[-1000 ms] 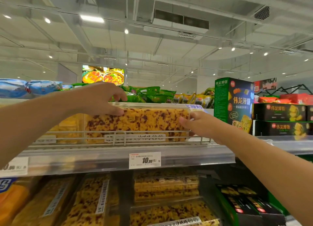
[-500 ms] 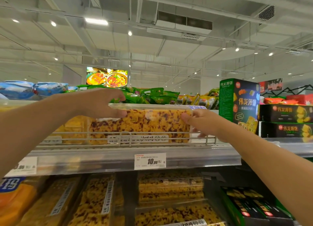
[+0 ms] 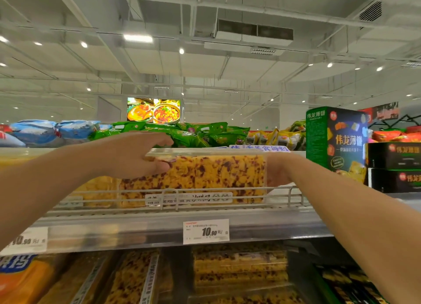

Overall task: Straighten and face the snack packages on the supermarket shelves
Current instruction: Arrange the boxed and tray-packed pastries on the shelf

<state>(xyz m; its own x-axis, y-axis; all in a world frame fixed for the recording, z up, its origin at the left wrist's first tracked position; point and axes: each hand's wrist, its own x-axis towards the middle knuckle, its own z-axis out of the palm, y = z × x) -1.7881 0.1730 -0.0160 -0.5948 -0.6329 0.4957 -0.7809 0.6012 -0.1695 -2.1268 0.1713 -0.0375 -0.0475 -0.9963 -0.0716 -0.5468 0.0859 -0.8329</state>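
Snack package (image 3: 205,176), the clear box of yellow-and-red bars, sits mid-frame on the top shelf (image 3: 159,231) behind the wire rail. Left hand (image 3: 134,154) clamps its left end, right hand (image 3: 276,170) cups the right end. Mid-straighten; next it probably needs squaring to the rail.

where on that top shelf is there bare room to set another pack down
Bare shelf shows right of the clear snack box, before the green carton, where the right hand sits. Left of the box is crowded with yellow packs.
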